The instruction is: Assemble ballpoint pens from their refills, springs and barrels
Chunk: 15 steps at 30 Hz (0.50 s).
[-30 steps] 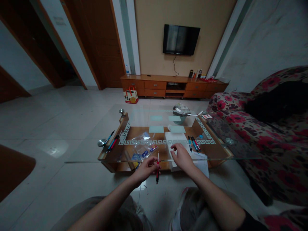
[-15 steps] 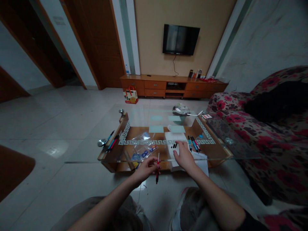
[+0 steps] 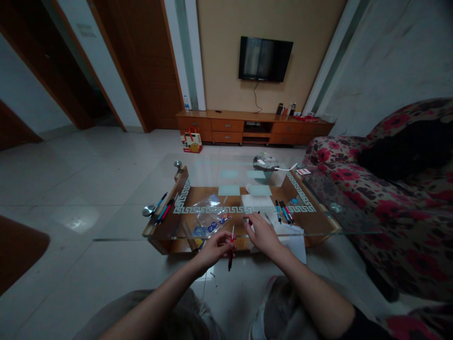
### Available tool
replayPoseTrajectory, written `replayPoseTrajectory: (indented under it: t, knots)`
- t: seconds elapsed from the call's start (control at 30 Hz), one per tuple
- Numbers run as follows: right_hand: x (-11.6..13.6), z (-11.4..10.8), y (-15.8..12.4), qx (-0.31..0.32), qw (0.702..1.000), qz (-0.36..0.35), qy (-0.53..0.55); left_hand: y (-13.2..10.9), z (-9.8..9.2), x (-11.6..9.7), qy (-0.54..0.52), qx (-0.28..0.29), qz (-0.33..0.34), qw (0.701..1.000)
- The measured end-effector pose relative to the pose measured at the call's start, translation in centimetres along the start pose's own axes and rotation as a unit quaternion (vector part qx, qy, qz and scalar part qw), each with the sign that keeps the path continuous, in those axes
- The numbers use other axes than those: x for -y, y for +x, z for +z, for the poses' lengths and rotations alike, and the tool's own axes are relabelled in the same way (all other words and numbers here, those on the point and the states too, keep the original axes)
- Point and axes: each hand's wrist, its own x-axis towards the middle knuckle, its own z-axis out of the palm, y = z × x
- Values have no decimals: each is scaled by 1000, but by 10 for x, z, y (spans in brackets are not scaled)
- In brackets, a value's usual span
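My left hand (image 3: 216, 249) is closed around a red and black pen (image 3: 230, 257), held near the front edge of the glass table. A thin white refill end sticks up from its top. My right hand (image 3: 262, 232) hovers over the glass just right of it, thumb and fingers pinched together. A small dark spot shows between these fingers, too small to name. One small black piece (image 3: 258, 212) shows just behind the right hand, which hides the glass beneath it. Several blue, black and red pens (image 3: 285, 212) lie on the glass right of this hand.
More pens (image 3: 164, 211) lie at the left of the glass table (image 3: 122, 231). Beneath the glass are a clear plastic bag (image 3: 208, 212) and white paper (image 3: 295, 242). A bowl (image 3: 265, 163) stands at the back. A flowered sofa (image 3: 396, 208) is on the right.
My right hand has moved left and slightly toward me, away from the spot with the small black pieces, and its fingers have drawn together. The left hand with the pen has barely moved.
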Motion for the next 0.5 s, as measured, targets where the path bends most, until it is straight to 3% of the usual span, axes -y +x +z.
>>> replayPoseTrajectory:
  t: [0.2, 0.5]
  knots:
    - [-2, 12, -4, 99, 991, 40, -79, 2, -3, 7, 3, 3, 11, 1000]
    - [-3, 11, -3, 118, 987, 39, -97, -1, 1, -3, 1, -1, -1, 1000]
